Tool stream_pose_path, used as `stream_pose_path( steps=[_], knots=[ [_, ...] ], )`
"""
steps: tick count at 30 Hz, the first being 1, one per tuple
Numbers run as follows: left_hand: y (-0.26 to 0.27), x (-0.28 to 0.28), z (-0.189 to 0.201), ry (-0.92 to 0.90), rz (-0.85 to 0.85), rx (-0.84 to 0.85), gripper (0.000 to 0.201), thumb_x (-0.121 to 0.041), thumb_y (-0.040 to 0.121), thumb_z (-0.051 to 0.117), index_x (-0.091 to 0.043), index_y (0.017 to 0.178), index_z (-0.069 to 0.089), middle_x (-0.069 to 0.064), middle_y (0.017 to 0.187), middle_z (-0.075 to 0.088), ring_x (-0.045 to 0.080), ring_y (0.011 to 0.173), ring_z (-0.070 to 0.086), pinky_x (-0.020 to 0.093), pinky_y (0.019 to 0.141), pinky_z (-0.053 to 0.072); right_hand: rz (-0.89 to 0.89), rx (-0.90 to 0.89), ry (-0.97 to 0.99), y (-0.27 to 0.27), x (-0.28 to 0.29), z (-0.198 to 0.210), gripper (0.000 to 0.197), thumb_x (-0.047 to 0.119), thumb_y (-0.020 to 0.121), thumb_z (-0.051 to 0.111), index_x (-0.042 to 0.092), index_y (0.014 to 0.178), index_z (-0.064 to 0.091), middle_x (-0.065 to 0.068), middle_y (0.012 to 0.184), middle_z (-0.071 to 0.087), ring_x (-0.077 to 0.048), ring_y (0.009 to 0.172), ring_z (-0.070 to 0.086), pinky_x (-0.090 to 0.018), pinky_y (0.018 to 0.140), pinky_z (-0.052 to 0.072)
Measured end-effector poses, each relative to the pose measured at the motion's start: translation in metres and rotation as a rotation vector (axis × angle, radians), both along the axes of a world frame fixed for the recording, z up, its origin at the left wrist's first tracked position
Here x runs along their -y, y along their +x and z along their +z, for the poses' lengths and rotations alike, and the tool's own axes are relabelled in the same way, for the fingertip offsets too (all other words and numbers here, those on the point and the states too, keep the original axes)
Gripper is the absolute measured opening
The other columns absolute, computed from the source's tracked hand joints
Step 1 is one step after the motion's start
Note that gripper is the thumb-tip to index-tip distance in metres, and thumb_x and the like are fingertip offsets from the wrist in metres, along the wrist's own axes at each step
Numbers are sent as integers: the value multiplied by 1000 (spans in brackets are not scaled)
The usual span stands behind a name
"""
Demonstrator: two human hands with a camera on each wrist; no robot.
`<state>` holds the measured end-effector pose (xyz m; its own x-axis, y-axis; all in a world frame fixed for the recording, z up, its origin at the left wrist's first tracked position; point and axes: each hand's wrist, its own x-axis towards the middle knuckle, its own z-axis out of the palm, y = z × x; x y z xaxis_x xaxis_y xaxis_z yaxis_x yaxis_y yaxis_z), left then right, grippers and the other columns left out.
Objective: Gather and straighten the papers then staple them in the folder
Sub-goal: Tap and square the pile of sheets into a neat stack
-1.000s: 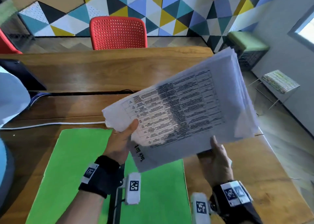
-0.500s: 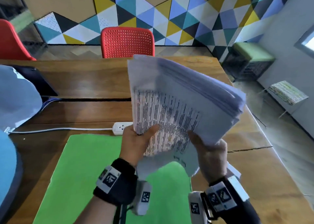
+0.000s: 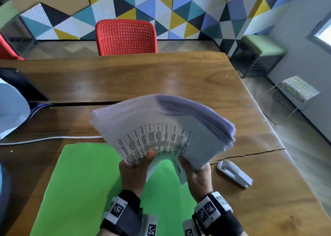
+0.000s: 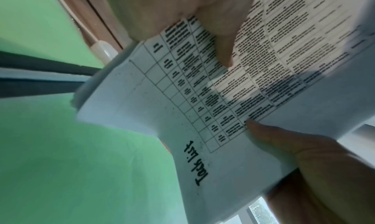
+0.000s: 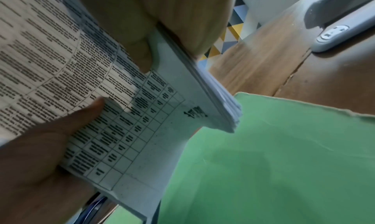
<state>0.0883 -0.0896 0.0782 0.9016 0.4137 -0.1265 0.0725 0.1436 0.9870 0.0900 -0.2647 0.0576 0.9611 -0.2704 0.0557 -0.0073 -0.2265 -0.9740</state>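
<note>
A: What's in shot?

B: Stack of papers (image 3: 161,128) held upright, bowed into an arch, over the green folder (image 3: 86,182), which lies open on the wooden table (image 3: 143,78). Top sheet: printed grid w/ handwritten "Task list" near the lower edge.

A: Hands?

B: Left hand (image 3: 134,171) grips the stack's lower left, thumb pressed on the front sheet, other fingers hidden behind. Right hand (image 3: 198,176) clamps the lower right, thumb in front, fingers wrapped round the back. Both closed on the paper, wrist bands w/ markers on each.

A: Stapler?

B: White stapler (image 3: 234,175) lying on the table just right of the folder, near the right hand, not touched.

A: Bkgd?

B: Red chair (image 3: 125,37) at the far side of the table, triangle-pattern wall (image 3: 179,12) behind; white cable (image 3: 50,139) runs along the table past the folder's far edge.
</note>
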Motion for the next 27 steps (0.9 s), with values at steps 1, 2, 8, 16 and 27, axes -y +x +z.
stream_pose_path(
  steps=[1, 2, 8, 16, 27],
  knots=[
    [1, -1, -5, 12, -23, -18, 23, 0, 72, 80, -21, 77, 72, -13, 76, 77, 2, 71, 71, 16, 61, 55, -5, -23, -42, 2, 4, -10, 31, 27, 78, 74, 0, 70, 61, -24, 67, 67, -37, 56, 62, -50, 49, 53],
    [0, -2, -13, 28, -65, -54, 23, -4, 71, 82, -24, 79, 73, -13, 79, 77, 3, 73, 72, 19, 64, 55, -5, -83, -111, 1, 9, -23, 26, 21, 78, 76, 2, 69, 61, -21, 69, 69, -41, 61, 65, -50, 51, 55],
    [0, 2, -33, 59, -126, -255, 22, -13, 80, 74, -32, 86, 65, -20, 75, 73, -17, 72, 64, 27, 81, 52, 137, -332, -306, 1, 18, -48, 13, 11, 89, 68, -2, 91, 70, -5, 74, 72, -26, 68, 67, -39, 63, 55],
    [-7, -32, -10, -109, -363, -257, 38, -33, 69, 86, -11, 96, 73, 14, 94, 77, 25, 85, 74, 44, 82, 57, 293, -10, -259, -2, 35, 55, 13, 16, 99, 53, 12, 87, 58, 3, 60, 60, -12, 42, 52, -31, 39, 50],
    [20, -134, 6, 142, -158, -272, 33, -35, 74, 81, -35, 98, 58, -7, 106, 61, 2, 88, 57, 18, 87, 49, 586, 322, -829, -10, 70, 169, 19, 28, 99, 51, 20, 98, 68, 11, 66, 61, -8, 54, 52, -29, 48, 47]
  ],
)
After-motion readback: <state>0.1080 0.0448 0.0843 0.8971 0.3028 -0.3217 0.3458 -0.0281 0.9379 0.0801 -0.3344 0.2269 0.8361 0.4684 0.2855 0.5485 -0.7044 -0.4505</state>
